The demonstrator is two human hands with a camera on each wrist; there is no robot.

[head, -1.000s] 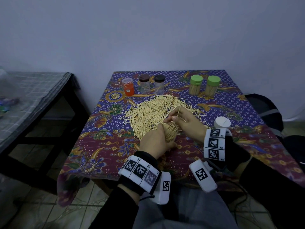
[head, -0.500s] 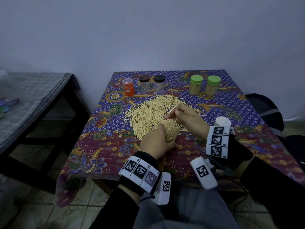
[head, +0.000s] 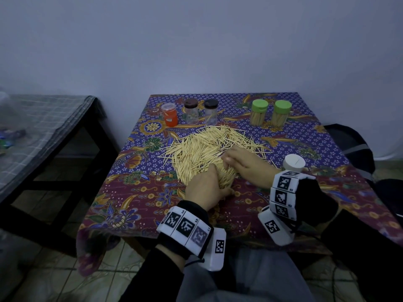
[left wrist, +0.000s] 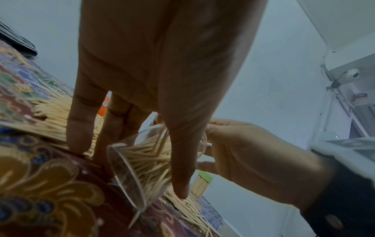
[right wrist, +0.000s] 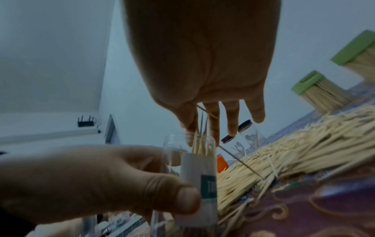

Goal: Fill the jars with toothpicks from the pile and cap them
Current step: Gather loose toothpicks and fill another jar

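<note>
A: What sits nearest the person?

B: Both wrists, each banded with black-and-white markers. Just beyond them the left hand (head: 205, 188) is wrapped around a clear jar (left wrist: 140, 168) at the near edge of the toothpick pile (head: 209, 149). Its thumb and fingers (left wrist: 78, 128) curl round the jar's wall, and the jar stands on the desk (head: 135, 201) with its mouth up.

A: Is anything in the jar?

B: Yes, it is already packed with toothpicks; the left wrist view shows them through the clear wall. The right wrist view shows a white label with a dark patch on the jar's side.

A: And the other hand?

B: The right hand (head: 246, 166) is over the jar's mouth, touching the left hand. Thumb and forefinger pinch a few toothpicks (right wrist: 199, 128) whose lower ends stand inside the opening, while the remaining fingers (right wrist: 232, 118) stretch out loosely.

A: What lies beside that hand?

B: A white cap (head: 294, 163) just right of the right wrist, on the desk and apart from the pile.

A: Farther back?

B: The pile spreads across the middle of the patterned cloth. Behind it stand five capped jars in a row: an orange jar (head: 169, 115) on the left, two dark-lidded jars (head: 200, 114) beside it, and two green-lidded jars (head: 269, 113) full of toothpicks on the right. To the far left is a second table (head: 43, 120) under a checked cloth.
</note>
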